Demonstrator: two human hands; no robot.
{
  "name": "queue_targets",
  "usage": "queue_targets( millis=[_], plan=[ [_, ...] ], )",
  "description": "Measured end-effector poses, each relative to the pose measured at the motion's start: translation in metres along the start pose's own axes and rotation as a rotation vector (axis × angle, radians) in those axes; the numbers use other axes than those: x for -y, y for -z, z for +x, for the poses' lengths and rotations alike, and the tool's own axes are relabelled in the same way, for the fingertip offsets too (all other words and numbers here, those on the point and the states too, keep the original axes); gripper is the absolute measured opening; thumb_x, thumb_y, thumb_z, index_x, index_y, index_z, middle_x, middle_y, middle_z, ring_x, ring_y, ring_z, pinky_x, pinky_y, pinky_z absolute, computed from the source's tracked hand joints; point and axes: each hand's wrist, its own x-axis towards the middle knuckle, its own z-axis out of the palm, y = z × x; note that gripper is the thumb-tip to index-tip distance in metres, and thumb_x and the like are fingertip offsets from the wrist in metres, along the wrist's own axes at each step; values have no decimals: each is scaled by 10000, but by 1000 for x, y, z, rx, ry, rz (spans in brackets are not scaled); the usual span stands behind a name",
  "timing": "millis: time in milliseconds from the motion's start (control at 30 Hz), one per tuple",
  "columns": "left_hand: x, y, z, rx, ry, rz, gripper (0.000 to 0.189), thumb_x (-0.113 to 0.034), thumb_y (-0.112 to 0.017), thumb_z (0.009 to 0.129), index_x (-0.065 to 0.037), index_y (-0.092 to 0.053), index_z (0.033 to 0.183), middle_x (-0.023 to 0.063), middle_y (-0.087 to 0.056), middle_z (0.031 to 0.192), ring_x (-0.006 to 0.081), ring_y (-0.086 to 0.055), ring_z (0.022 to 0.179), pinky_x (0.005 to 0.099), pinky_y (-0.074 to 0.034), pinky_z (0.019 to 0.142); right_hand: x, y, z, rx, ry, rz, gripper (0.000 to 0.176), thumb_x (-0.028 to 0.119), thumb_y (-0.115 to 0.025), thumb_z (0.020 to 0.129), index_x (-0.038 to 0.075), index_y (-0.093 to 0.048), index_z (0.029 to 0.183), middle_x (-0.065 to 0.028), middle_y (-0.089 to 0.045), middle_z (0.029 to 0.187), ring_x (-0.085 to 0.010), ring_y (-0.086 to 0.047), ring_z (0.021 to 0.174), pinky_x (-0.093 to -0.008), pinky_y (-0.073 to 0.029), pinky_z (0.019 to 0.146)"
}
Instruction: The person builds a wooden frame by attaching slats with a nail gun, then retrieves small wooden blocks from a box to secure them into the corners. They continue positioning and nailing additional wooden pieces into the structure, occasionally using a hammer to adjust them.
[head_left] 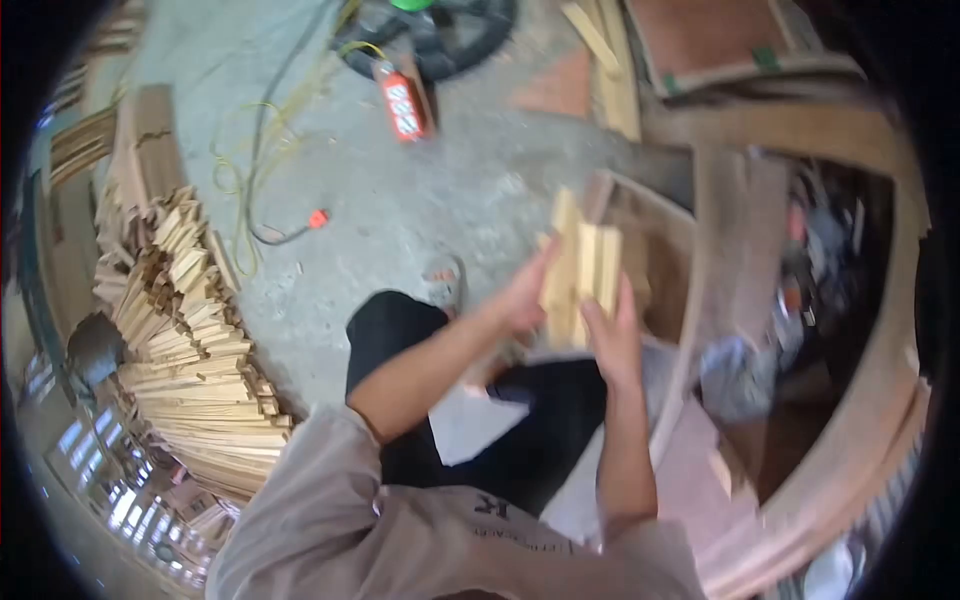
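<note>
Several short pale wooden strips (pixel 598 262) stand upright between my two hands, in front of my lap. My left hand (pixel 527 292) is closed against the left side of the bundle, on a longer strip (pixel 562 275). On the right, my right hand (pixel 614 335) grips the nearer strips, its thumb lying across their lower front. Motion blur hides exactly how many strips each hand holds. Just beyond the bundle is a brown wooden box-like piece (pixel 660 215) with an open side.
A large stack of wooden strips (pixel 205 370) lies at my left. On the concrete floor (pixel 370 190) are a red power strip (pixel 403 105), a loose orange plug (pixel 318 218) and cables. A curved wooden frame (pixel 850 440) surrounds a cluttered hollow at right. Boards (pixel 620 80) lie ahead.
</note>
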Motion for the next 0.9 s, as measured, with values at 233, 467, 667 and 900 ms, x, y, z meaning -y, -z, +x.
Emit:
queue_targets(
  millis=[233, 467, 667, 900],
  plan=[
    [-1, -25, -127, 171, -78, -33, 626, -581, -357, 958, -116, -409, 1373, 110, -509, 1325, 287, -524, 1184, 476, -463, 949, 79, -4, -63, 267, -318, 717, 437, 123, -515, 937, 1, -411, 1344, -118, -599, 1164, -212, -622, 1006, -337, -519, 825],
    [-25, 18, -340, -238, -512, -59, 579, -560, -475, 926, -136, -425, 1316, 74, -577, 1103, 251, -603, 897, 464, -520, 804, 114, 53, -166, 72, -433, 735, 367, 214, -476, 964, -1, -474, 1261, -133, -629, 1099, -257, -651, 933, -379, -559, 738],
    [-40, 154, -541, -683, -634, -32, 529, -521, -506, 922, -114, -503, 1259, 63, -599, 1168, 255, -576, 1053, 462, -478, 908, 100, 165, -317, -229, -796, 357, 358, 166, -554, 914, 14, -483, 1231, -148, -594, 1016, -282, -632, 892, -449, -564, 710],
    [-78, 124, -589, -533, -521, 280, 580, -485, -401, 949, -83, -439, 1365, 81, -539, 1309, 290, -544, 1142, 493, -453, 949, 142, 160, -352, -541, -594, 543, 389, 224, -548, 909, 62, -504, 1260, -113, -605, 1049, -255, -625, 863, -453, -546, 736]
  ],
)
